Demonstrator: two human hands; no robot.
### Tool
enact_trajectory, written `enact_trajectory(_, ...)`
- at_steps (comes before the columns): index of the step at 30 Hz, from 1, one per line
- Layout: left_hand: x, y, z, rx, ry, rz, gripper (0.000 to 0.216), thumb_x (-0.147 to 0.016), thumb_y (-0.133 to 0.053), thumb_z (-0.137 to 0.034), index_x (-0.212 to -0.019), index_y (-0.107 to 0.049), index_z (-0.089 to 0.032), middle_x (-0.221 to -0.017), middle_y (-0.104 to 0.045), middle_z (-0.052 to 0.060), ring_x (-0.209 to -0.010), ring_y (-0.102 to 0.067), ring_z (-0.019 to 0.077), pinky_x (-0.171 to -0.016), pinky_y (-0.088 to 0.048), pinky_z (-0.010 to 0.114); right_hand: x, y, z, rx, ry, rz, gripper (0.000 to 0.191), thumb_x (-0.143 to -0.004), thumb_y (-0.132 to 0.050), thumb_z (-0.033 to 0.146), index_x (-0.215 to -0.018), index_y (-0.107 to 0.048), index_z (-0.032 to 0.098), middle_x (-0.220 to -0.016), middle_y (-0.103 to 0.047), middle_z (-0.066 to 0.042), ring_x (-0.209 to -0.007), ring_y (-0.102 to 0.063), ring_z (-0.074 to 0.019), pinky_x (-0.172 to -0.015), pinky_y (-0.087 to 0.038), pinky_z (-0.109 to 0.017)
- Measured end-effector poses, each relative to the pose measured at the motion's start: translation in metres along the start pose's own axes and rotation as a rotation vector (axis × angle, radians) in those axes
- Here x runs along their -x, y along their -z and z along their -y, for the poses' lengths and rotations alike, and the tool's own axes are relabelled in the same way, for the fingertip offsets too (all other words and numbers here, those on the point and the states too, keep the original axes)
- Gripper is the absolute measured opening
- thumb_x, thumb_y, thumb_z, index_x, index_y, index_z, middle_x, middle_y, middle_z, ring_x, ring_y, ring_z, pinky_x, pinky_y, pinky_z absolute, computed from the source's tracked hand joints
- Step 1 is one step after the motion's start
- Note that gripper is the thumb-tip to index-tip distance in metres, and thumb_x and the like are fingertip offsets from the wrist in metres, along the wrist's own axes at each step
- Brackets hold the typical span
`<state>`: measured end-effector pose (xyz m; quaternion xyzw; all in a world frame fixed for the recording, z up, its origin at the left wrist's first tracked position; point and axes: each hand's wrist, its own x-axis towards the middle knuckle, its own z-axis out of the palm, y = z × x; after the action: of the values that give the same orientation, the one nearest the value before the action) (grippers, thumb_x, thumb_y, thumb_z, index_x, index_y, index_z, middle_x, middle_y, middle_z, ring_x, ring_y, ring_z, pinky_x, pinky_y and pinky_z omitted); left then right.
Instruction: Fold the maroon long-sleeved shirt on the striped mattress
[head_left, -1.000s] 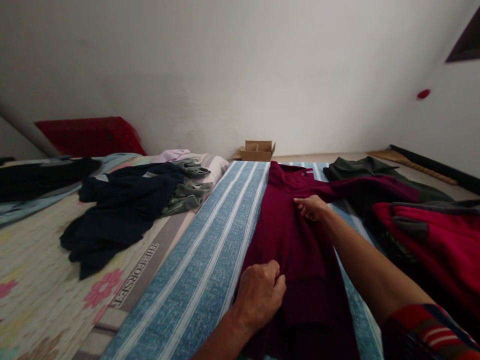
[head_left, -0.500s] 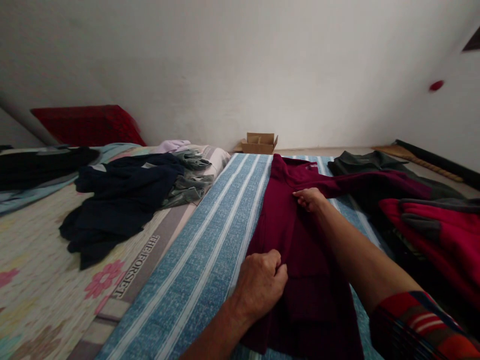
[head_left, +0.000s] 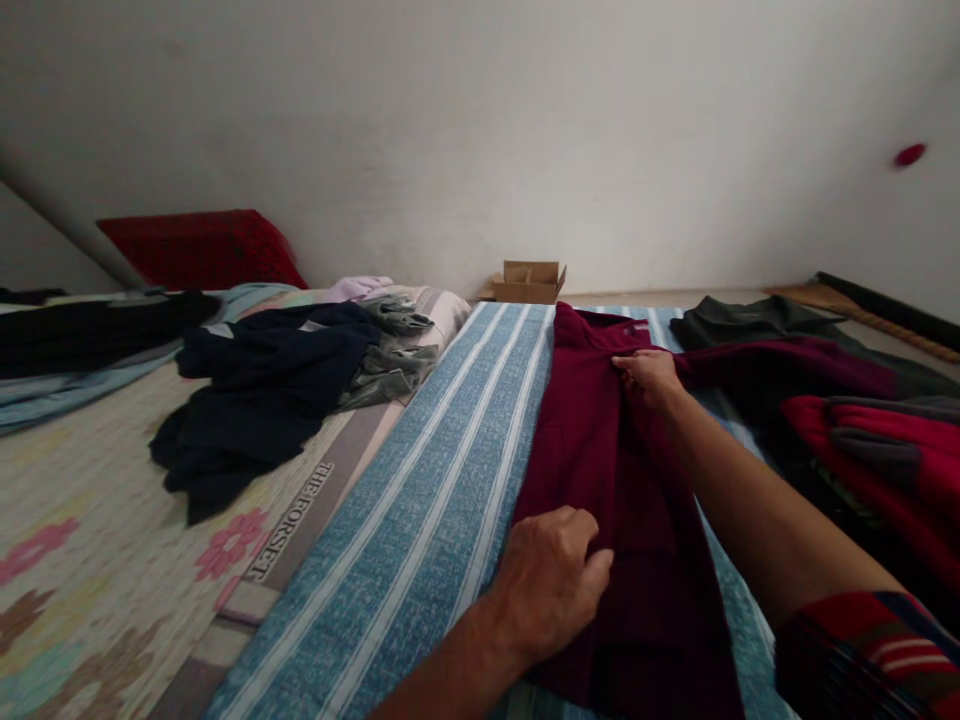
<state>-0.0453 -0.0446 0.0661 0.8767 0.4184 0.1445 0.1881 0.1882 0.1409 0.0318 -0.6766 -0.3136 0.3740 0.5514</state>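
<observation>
A maroon garment (head_left: 592, 450) lies flat along a blue striped sheet (head_left: 420, 520), its collar toward the far wall and one sleeve stretched to the right. My left hand (head_left: 555, 590) rests near its lower left edge, fingers curled and pinching the cloth. Farther up, my right hand (head_left: 651, 378) grips the fabric close to the shoulder, its fingers closed on a fold.
A dark navy garment (head_left: 262, 390) and grey cloth (head_left: 386, 365) are heaped on the floral sheet (head_left: 97, 530) at left. A red and grey garment (head_left: 877, 450) and a dark green one (head_left: 750, 320) lie at right. A cardboard box (head_left: 529, 281) stands by the far wall.
Both hands have shifted slightly right and farther up the maroon garment while still gripping it. The view has turned a little to the left.
</observation>
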Motion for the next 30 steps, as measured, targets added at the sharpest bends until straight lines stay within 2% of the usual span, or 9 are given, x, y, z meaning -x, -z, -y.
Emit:
enact_trajectory(3, 0.008, 0.007, 0.008, 0.011, -0.069, -0.149, 0.005, -0.079, -0.056, -0.022, -0.078, -0.057, -0.017, -0.079, -0.063, 0.004, -0.077, -0.060, 0.0175, -0.071, -0.049, 0.030, -0.005, 0.004, 0.005, -0.015, 0.000, -0.005, 0.036, -0.068, -0.069, 0.015, -0.056, -0.036, 0.020, -0.036, -0.038, 0.010, -0.029, -0.036, -0.0047, -0.029, -0.025, -0.015)
enact_trajectory(6, 0.011, 0.005, 0.018, -0.034, -0.088, -0.239, 0.022, -0.083, -0.051, -0.022, -0.104, -0.057, -0.014, -0.111, -0.061, 0.011, -0.108, -0.054, 0.0219, -0.092, -0.045, 0.038, -0.001, 0.004, -0.006, 0.009, -0.055, 0.025, 0.037, -0.069, -0.070, 0.016, -0.057, -0.035, 0.021, -0.035, -0.036, 0.010, -0.029, -0.034, -0.0052, -0.029, -0.028, -0.016)
enact_trajectory(9, 0.011, -0.004, 0.025, -0.114, -0.020, -0.068, 0.045, -0.087, -0.047, -0.032, -0.127, -0.045, -0.012, -0.138, -0.042, 0.014, -0.129, -0.034, 0.0252, -0.103, -0.035, 0.044, 0.009, 0.003, -0.020, 0.042, -0.103, 0.076, 0.036, -0.072, -0.070, 0.021, -0.060, -0.036, 0.020, -0.036, -0.037, 0.010, -0.029, -0.036, -0.0055, -0.030, -0.033, -0.017)
enact_trajectory(12, 0.012, -0.013, 0.027, -0.165, 0.045, 0.127, 0.055, -0.088, -0.042, -0.041, -0.136, -0.036, -0.013, -0.146, -0.029, 0.012, -0.135, -0.021, 0.0257, -0.107, -0.028, 0.046, 0.017, 0.004, -0.020, 0.068, -0.122, 0.148, 0.031, -0.079, -0.065, 0.026, -0.064, -0.039, 0.019, -0.038, -0.039, 0.009, -0.030, -0.040, -0.0064, -0.031, -0.036, -0.018)
enact_trajectory(18, 0.010, -0.020, 0.034, -0.208, 0.045, 0.147, 0.057, -0.090, -0.033, -0.047, -0.137, -0.035, -0.015, -0.146, -0.027, 0.011, -0.135, -0.020, 0.0261, -0.107, -0.027, 0.047, 0.040, 0.020, 0.001, 0.144, -0.152, 0.365, 0.017, -0.084, -0.057, 0.029, -0.079, -0.050, 0.015, -0.050, -0.054, 0.000, -0.044, -0.059, -0.0162, -0.037, -0.043, -0.022)
enact_trajectory(22, 0.006, -0.025, 0.038, -0.257, 0.047, 0.121, 0.055, -0.090, -0.034, -0.046, -0.135, -0.039, -0.016, -0.145, -0.030, 0.011, -0.134, -0.024, 0.0265, -0.106, -0.028, 0.048, 0.080, 0.032, -0.003, 0.194, -0.103, 0.386, 0.013, -0.085, -0.052, 0.027, -0.089, -0.053, 0.014, -0.062, -0.061, -0.004, -0.051, -0.062, -0.0183, -0.042, -0.044, -0.024)
enact_trajectory(25, 0.005, -0.027, 0.037, -0.290, 0.048, 0.104, 0.054, -0.090, -0.035, -0.044, -0.134, -0.041, -0.014, -0.144, -0.032, 0.011, -0.134, -0.025, 0.0266, -0.106, -0.029, 0.048, 0.132, 0.037, -0.017, 0.266, 0.061, 0.294, 0.014, -0.082, -0.055, 0.024, -0.094, -0.055, 0.017, -0.077, -0.063, -0.004, -0.067, -0.062, -0.0163, -0.057, -0.047, -0.025)
enact_trajectory(26, 0.004, -0.028, 0.036, -0.301, 0.049, 0.098, 0.053, -0.090, -0.036, -0.044, -0.133, -0.042, -0.014, -0.143, -0.033, 0.012, -0.133, -0.026, 0.0267, -0.106, -0.028, 0.048, 0.151, 0.038, -0.022, 0.385, 0.251, 0.241, 0.015, -0.082, -0.055, 0.025, -0.094, -0.057, 0.017, -0.080, -0.064, -0.005, -0.073, -0.062, -0.0165, -0.065, -0.047, -0.026)
enact_trajectory(30, 0.003, -0.030, 0.033, -0.341, 0.055, 0.064, 0.051, -0.090, -0.037, -0.041, -0.132, -0.045, -0.013, -0.142, -0.035, 0.012, -0.132, -0.029, 0.0270, -0.106, -0.029, 0.048, 0.217, 0.037, -0.045, 0.717, 0.605, 0.289, 0.021, -0.083, -0.050, 0.023, -0.099, -0.061, 0.019, -0.094, -0.065, -0.008, -0.089, -0.060, -0.0218, -0.079, -0.045, -0.033)
